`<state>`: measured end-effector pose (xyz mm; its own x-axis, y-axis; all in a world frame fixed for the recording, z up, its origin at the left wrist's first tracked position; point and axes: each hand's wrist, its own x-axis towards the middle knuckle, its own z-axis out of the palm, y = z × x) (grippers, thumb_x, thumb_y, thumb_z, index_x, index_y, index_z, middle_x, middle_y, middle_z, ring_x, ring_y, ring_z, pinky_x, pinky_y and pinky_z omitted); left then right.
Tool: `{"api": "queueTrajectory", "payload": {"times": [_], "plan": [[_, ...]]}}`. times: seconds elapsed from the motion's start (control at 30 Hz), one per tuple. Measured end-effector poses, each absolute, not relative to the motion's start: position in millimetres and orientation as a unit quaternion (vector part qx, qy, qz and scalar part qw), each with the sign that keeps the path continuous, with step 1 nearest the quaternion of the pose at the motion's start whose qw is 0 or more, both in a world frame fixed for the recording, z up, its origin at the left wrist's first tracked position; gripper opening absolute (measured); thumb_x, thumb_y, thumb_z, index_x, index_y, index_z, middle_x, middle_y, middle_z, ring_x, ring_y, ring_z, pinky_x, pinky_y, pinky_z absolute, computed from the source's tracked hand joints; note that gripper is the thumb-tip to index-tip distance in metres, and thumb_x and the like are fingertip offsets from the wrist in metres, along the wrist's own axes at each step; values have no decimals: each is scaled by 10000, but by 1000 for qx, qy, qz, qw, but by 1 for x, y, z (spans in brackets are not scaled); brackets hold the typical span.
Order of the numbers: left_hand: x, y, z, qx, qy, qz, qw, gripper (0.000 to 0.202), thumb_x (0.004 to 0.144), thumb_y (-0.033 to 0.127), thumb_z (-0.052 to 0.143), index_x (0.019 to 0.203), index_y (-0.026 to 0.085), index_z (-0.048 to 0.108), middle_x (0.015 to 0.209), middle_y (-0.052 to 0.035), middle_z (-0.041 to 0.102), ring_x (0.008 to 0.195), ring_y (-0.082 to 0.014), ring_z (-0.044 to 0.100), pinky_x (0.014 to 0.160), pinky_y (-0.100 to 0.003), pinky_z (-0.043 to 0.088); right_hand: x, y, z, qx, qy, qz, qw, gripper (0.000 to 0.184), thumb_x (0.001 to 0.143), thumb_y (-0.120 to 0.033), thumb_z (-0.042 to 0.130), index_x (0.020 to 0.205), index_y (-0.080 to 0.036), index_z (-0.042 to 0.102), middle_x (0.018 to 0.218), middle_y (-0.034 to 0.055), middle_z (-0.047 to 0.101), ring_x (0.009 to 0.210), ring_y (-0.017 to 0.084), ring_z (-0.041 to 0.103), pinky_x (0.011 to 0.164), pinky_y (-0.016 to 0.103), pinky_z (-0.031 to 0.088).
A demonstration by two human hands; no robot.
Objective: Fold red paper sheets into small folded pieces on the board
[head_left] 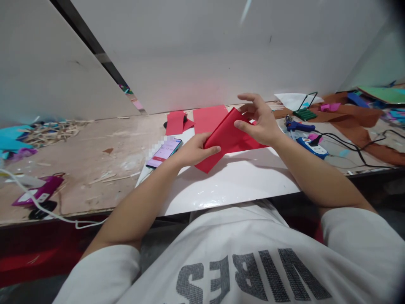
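Observation:
A folded sheet of red paper (229, 133) is held up between my two hands, tilted above a white board (218, 185). My left hand (198, 150) grips its lower left part, thumb lying on the near face and the other fingers behind. At the upper right, my right hand (261, 120) has its thumb on the near face; the index finger is raised off the paper, and some fingers are partly hidden behind it. Another red sheet (209, 116) lies behind the held one, and smaller red paper pieces (175, 122) rest farther left on a dark object.
A phone (164, 153) lies left of the board. To the right are a blue glue gun (300, 126), a blue-and-white power strip (312, 147) with black cables, and a green stand (304, 114). Wood sticks (53, 133) and a purple device (39, 191) are at left.

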<state>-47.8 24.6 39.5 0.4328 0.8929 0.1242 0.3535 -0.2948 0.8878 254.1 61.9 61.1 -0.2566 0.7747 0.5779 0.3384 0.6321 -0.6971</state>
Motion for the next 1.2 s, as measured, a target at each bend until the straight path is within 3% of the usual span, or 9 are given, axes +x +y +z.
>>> {"api": "queueTrajectory", "payload": {"times": [0.2,0.33,0.47,0.6,0.7,0.77,0.87,1.0,1.2], "plan": [[-52,23,48,774,393,233,438,644,895,822,1013,1147,240,900,1018,-74,902,847,-293,828,659,-326,604,248,57,57,-347,-772,280,453,401,947,-586,948,1160,-250,890,1088,79,880,1026,307,784,955,473,669],[-59,22,56,768,374,182,487,673,864,795,1065,1195,239,881,1143,-69,923,938,-289,846,729,-317,638,246,62,51,-320,-770,300,462,352,952,-577,985,1032,-253,874,999,62,857,946,288,767,886,466,658],[-63,26,56,750,377,227,495,662,867,785,1085,1138,217,881,1027,-73,891,834,-254,816,686,-309,617,259,84,45,-310,-740,302,515,461,943,-683,1064,1024,-283,849,992,77,822,943,319,788,918,556,725],[-59,42,45,686,403,436,421,589,881,762,1051,998,213,869,909,-73,851,760,-213,783,658,-299,620,283,120,37,-317,-697,263,587,630,877,-867,1069,1041,-302,842,968,82,805,941,330,800,903,598,748],[-55,57,36,622,392,566,374,502,784,644,1071,889,220,824,718,-9,731,606,-142,628,567,-268,537,294,142,31,-324,-671,239,622,718,835,-961,1047,1053,-312,833,958,69,800,900,309,785,852,582,746],[-54,66,30,594,382,615,350,445,754,571,1066,882,221,822,668,22,677,581,-132,603,567,-270,543,296,148,27,-318,-663,225,640,750,828,-1009,1019,1059,-321,829,962,67,803,893,309,787,836,580,744],[-56,76,22,575,367,657,323,466,729,543,1102,947,222,844,761,4,749,690,-152,708,687,-290,642,293,147,25,-299,-668,184,656,737,892,-1035,949,1107,-339,834,1001,80,818,935,328,810,876,603,752],[-61,84,11,589,345,660,315,620,703,619,1164,1105,229,900,1016,-67,886,944,-213,847,852,-323,710,287,135,25,-271,-696,112,656,606,1046,-953,853,1192,-365,842,1074,90,834,993,342,822,975,645,768],[-66,91,6,617,326,679,228,645,787,771,1130,1086,230,946,1030,-81,903,904,-217,837,805,-332,698,280,128,21,-220,-717,43,660,473,1165,-830,744,1201,-364,819,1101,57,818,994,308,799,1009,620,763]]}}
